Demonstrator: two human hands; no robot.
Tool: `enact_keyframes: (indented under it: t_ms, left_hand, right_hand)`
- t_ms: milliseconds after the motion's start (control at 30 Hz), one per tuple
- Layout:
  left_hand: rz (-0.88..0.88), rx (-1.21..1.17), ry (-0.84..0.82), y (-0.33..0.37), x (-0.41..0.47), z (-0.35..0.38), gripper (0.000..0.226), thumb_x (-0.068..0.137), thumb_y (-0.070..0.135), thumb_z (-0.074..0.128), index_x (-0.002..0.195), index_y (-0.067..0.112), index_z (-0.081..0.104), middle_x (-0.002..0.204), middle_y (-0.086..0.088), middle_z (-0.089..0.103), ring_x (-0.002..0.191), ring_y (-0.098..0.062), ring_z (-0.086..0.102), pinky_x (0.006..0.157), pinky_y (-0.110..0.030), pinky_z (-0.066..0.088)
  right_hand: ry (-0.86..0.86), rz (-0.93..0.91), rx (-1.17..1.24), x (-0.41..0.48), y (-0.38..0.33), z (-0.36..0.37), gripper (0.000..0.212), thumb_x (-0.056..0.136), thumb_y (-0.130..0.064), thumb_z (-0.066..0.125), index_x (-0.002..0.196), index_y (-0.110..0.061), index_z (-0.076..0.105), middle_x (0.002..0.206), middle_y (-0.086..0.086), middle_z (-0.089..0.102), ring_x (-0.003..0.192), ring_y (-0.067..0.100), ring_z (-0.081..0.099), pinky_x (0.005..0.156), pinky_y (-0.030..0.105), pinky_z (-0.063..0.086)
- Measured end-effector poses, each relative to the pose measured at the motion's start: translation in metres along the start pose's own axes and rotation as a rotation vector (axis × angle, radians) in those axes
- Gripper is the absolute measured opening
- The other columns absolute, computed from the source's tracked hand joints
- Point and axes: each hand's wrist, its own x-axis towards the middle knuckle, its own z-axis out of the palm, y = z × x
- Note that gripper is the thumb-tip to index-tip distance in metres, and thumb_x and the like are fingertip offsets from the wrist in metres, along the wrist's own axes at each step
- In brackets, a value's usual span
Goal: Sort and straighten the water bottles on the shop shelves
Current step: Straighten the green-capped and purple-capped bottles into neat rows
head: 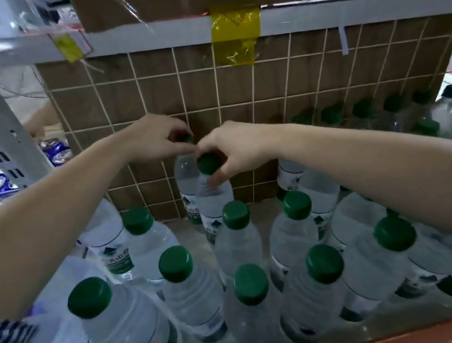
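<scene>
left hand (pixel 160 137) pinches the rear bottle (pixel 186 178) by its cap | right hand (pixel 234 147) grips the front bottle (pixel 214 200) by its cap; the hands are just beside each other | other bottles (pixel 238 242) stand upright beneath both forearms

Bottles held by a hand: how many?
2. The rear bottle, against the grid panel, its cap gripped by the left hand; the bottle in front of it, cap pinched by the right hand. No others look held.
</scene>
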Motion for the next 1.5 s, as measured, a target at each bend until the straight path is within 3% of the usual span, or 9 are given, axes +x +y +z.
enact_keyframes:
  t_ms: [100,200,367,667,867,1000,1133,1267,1500]
  left_hand:
    - [0.02,-0.019,0.001,-0.003,0.004,0.008,0.043,0.083,0.038,0.072,0.12,0.023,0.058,0.107,0.006,0.059,0.096,-0.012,0.055,0.078,-0.026,0.039]
    - [0.035,-0.021,0.041,-0.003,0.008,0.012,0.039,0.082,0.035,0.074,0.115,0.018,0.061,0.1,0.003,0.06,0.086,-0.011,0.056,0.07,-0.024,0.04]
    - [0.027,-0.085,0.026,-0.001,0.012,0.009,0.037,0.081,0.035,0.076,0.112,0.018,0.065,0.092,0.009,0.062,0.078,-0.001,0.058,0.062,-0.013,0.041]
    - [-0.003,-0.184,0.128,0.024,0.026,0.021,0.041,0.077,0.032,0.08,0.112,0.016,0.065,0.097,0.004,0.064,0.083,-0.009,0.061,0.063,-0.014,0.042]
    - [0.024,-0.149,0.173,0.046,0.044,0.026,0.043,0.074,0.038,0.082,0.107,0.014,0.067,0.093,0.002,0.063,0.086,-0.015,0.058,0.069,-0.025,0.04]
    - [-0.021,-0.137,0.194,0.055,0.055,0.032,0.047,0.074,0.039,0.082,0.11,0.014,0.066,0.091,0.004,0.06,0.079,-0.014,0.058,0.066,-0.023,0.041]
    - [-0.106,-0.091,0.233,0.056,0.059,0.037,0.043,0.077,0.036,0.081,0.11,0.013,0.065,0.097,-0.003,0.065,0.083,-0.015,0.055,0.072,-0.029,0.044]
    - [-0.163,-0.073,0.267,0.061,0.057,0.041,0.034,0.08,0.034,0.078,0.104,0.015,0.064,0.093,-0.003,0.064,0.082,-0.016,0.056,0.07,-0.03,0.043]
    - [-0.216,-0.077,0.208,0.067,0.037,0.039,0.036,0.087,0.025,0.072,0.118,0.013,0.06,0.102,-0.008,0.065,0.094,-0.025,0.063,0.075,-0.034,0.05]
  right_hand:
    - [0.054,0.032,-0.085,0.002,0.002,0.001,0.029,0.084,-0.038,0.072,0.104,-0.02,0.064,0.087,-0.009,0.06,0.075,0.002,0.056,0.061,0.017,0.041]
    - [0.05,0.102,-0.118,-0.002,0.016,-0.011,0.021,0.084,-0.038,0.073,0.091,-0.02,0.064,0.081,-0.006,0.063,0.068,0.004,0.059,0.056,0.017,0.04]
    - [0.045,0.143,-0.192,-0.003,0.039,-0.022,0.031,0.082,-0.034,0.075,0.105,-0.015,0.068,0.088,-0.007,0.062,0.073,0.004,0.056,0.062,0.02,0.046]
    - [0.091,0.248,-0.237,-0.009,0.074,-0.034,0.052,0.072,-0.038,0.083,0.116,-0.014,0.067,0.103,0.001,0.067,0.089,0.017,0.062,0.073,0.027,0.05]
    - [0.117,0.288,-0.189,-0.017,0.092,-0.035,0.049,0.072,-0.033,0.085,0.114,-0.013,0.069,0.099,0.001,0.068,0.076,0.01,0.059,0.055,0.017,0.042]
    - [0.108,0.271,-0.157,-0.018,0.093,-0.033,0.049,0.072,-0.035,0.085,0.113,-0.013,0.07,0.086,-0.003,0.067,0.065,0.003,0.058,0.051,0.016,0.038]
    - [0.128,0.252,-0.138,-0.02,0.096,-0.028,0.048,0.074,-0.032,0.083,0.115,-0.013,0.068,0.086,-0.003,0.062,0.067,0.006,0.058,0.055,0.019,0.041]
    - [0.148,0.228,-0.16,-0.025,0.097,-0.023,0.051,0.077,-0.031,0.081,0.121,-0.012,0.065,0.11,0.005,0.065,0.087,0.017,0.058,0.075,0.028,0.048]
    - [0.15,0.201,-0.223,-0.031,0.088,-0.019,0.048,0.082,-0.026,0.076,0.125,-0.011,0.061,0.117,0.009,0.063,0.1,0.026,0.061,0.08,0.031,0.049]
